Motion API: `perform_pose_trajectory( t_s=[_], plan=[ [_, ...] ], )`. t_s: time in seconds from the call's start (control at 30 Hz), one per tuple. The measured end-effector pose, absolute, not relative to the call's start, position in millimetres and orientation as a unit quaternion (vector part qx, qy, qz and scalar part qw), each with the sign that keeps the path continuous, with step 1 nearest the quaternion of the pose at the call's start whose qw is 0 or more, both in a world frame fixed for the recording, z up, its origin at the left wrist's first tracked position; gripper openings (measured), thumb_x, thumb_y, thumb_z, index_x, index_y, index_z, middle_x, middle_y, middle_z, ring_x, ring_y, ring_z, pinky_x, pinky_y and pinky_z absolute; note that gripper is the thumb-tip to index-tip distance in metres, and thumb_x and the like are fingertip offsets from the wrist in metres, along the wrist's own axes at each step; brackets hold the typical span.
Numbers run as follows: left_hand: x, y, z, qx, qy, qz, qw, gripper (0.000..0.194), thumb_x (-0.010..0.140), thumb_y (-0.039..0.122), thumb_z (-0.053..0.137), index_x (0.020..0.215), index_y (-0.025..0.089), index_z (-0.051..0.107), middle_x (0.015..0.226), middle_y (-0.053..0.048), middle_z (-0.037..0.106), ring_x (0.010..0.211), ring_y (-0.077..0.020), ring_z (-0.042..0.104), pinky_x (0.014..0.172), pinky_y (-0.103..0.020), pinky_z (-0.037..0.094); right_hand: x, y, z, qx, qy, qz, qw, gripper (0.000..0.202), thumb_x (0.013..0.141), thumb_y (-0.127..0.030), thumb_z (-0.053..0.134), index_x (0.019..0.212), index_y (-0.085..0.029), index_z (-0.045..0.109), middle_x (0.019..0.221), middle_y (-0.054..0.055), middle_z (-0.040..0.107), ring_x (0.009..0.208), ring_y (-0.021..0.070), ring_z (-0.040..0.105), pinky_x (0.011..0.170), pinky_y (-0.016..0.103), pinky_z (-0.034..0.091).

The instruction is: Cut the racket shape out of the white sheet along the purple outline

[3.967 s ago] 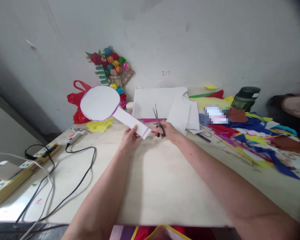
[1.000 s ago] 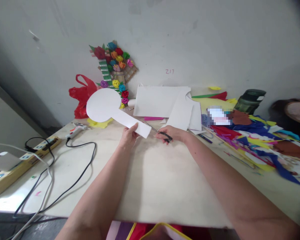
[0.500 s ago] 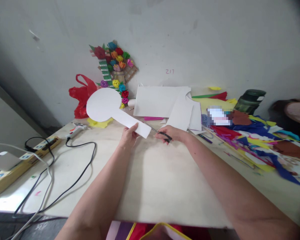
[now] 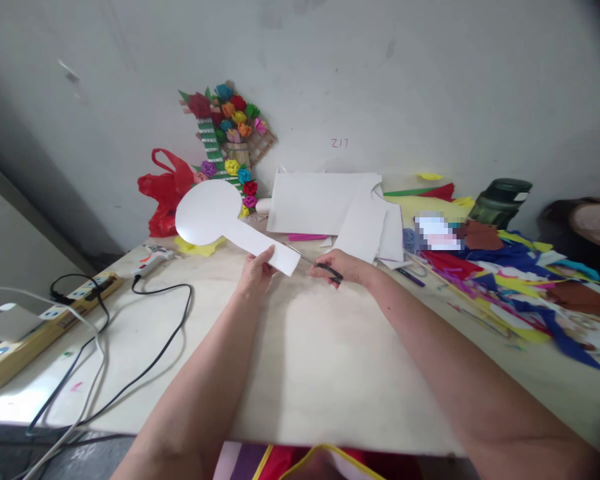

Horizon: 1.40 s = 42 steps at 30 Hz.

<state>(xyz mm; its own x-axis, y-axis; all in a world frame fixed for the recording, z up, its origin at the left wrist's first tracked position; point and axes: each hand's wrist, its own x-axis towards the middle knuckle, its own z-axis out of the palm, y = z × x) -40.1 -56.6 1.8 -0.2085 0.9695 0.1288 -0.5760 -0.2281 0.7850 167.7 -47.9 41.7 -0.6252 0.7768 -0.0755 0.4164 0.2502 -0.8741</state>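
Note:
My left hand [image 4: 259,270] pinches a white paper cutout [image 4: 209,212] by its strip-like handle, thumb on top. The cutout has a large rounded head at the upper left and a straight strip running down to the right. In my right hand [image 4: 343,268] is a pair of scissors [image 4: 329,271] with dark handles, my fingers closed around them. Their thin blades point left and lie at the upper edge of the strip's end. Whether the blades touch the paper is hard to make out.
White card sheets [image 4: 325,203] lean at the wall beside colourful paper flowers [image 4: 235,117] and a red plastic bag [image 4: 167,190]. Coloured scraps [image 4: 530,287], a blurred-out phone [image 4: 437,232] and a green bottle [image 4: 500,203] lie right. A power strip [image 4: 75,293] with cables is left.
The cutout has shifted slightly, its round head a little lower and to the right. The scissors' handles have drawn closer together. Both hands keep their holds.

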Motion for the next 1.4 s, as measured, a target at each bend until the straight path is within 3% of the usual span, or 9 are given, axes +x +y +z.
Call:
perform_pose_trajectory(
  t_s=[0.27,0.47,0.6,0.87,1.0,1.1,1.2,1.3,1.4],
  plan=[
    [-40,-59,3,0.325,0.305,0.709,0.547,0.032,0.063,0.016,0.069,0.093,0.013,0.057,0.088,-0.01,0.068,0.087,-0.0236,0.063,0.072,-0.034,0.054,167,-48,42,-0.413,-0.748,0.467,0.228,0.032,0.059,-0.041,0.07,0.072,-0.013,0.062,0.042,-0.005,0.044,0.037,0.006,0.041,0.036,0.02,0.04],
    [-41,-56,-1,0.344,0.303,0.702,0.546,0.033,0.064,0.021,0.071,0.092,0.013,0.057,0.09,-0.01,0.067,0.085,-0.0226,0.064,0.073,-0.036,0.053,169,-32,30,-0.478,-0.744,0.384,0.264,0.043,0.054,-0.043,0.072,0.086,-0.015,0.062,0.054,-0.002,0.054,0.048,0.0091,0.048,0.044,0.021,0.04],
    [-40,-55,-3,0.349,0.306,0.699,0.544,0.033,0.062,0.021,0.072,0.09,0.014,0.056,0.086,-0.007,0.067,0.08,-0.02,0.064,0.072,-0.034,0.053,170,-28,27,-0.536,-0.774,0.236,0.24,0.04,0.059,-0.049,0.066,0.086,-0.02,0.065,0.066,0.001,0.06,0.059,0.0128,0.053,0.052,0.022,0.038],
    [-39,-54,-5,0.384,0.31,0.666,0.559,0.032,0.066,0.027,0.07,0.092,0.013,0.056,0.088,-0.009,0.066,0.078,-0.0194,0.063,0.071,-0.034,0.052,167,-38,26,-0.581,-0.803,0.045,0.123,0.024,0.071,-0.037,0.054,0.077,-0.018,0.069,0.083,0.01,0.064,0.076,0.0202,0.057,0.059,0.026,0.037],
    [-38,-54,-6,0.399,0.311,0.658,0.558,0.031,0.066,0.027,0.07,0.091,0.014,0.056,0.087,-0.007,0.065,0.076,-0.018,0.062,0.068,-0.031,0.053,163,-41,29,-0.566,-0.807,0.009,0.171,0.023,0.077,-0.03,0.049,0.078,-0.017,0.068,0.093,0.013,0.063,0.087,0.0226,0.055,0.063,0.027,0.037],
    [-36,-56,-6,0.407,0.317,0.648,0.561,0.031,0.065,0.026,0.07,0.09,0.014,0.056,0.085,-0.005,0.065,0.073,-0.0163,0.062,0.065,-0.029,0.052,158,-45,33,-0.542,-0.799,0.072,0.251,0.032,0.083,-0.034,0.041,0.074,-0.017,0.067,0.083,0.01,0.063,0.081,0.0197,0.056,0.064,0.027,0.038],
    [-34,-58,-5,0.426,0.323,0.632,0.561,0.031,0.065,0.027,0.07,0.091,0.014,0.057,0.084,-0.005,0.065,0.071,-0.0162,0.061,0.063,-0.028,0.051,149,-50,34,-0.471,-0.787,0.276,0.286,0.034,0.084,-0.04,0.04,0.082,-0.017,0.065,0.068,0.003,0.061,0.061,0.0125,0.053,0.053,0.023,0.038],
    [-31,-59,-5,0.452,0.325,0.612,0.562,0.031,0.066,0.028,0.07,0.09,0.014,0.057,0.084,-0.007,0.066,0.072,-0.0171,0.061,0.063,-0.028,0.05,142,-53,30,-0.426,-0.752,0.42,0.277,0.02,0.081,-0.029,0.049,0.086,-0.016,0.062,0.062,-0.001,0.058,0.05,0.0086,0.049,0.042,0.018,0.034],
    [-31,-59,-5,0.461,0.331,0.601,0.563,0.032,0.068,0.034,0.068,0.09,0.014,0.058,0.084,-0.007,0.066,0.072,-0.0181,0.061,0.064,-0.029,0.049,139,-52,24,-0.425,-0.72,0.471,0.281,0.008,0.076,-0.019,0.054,0.077,-0.014,0.06,0.056,-0.002,0.057,0.047,0.0079,0.051,0.036,0.016,0.031]
  ],
)
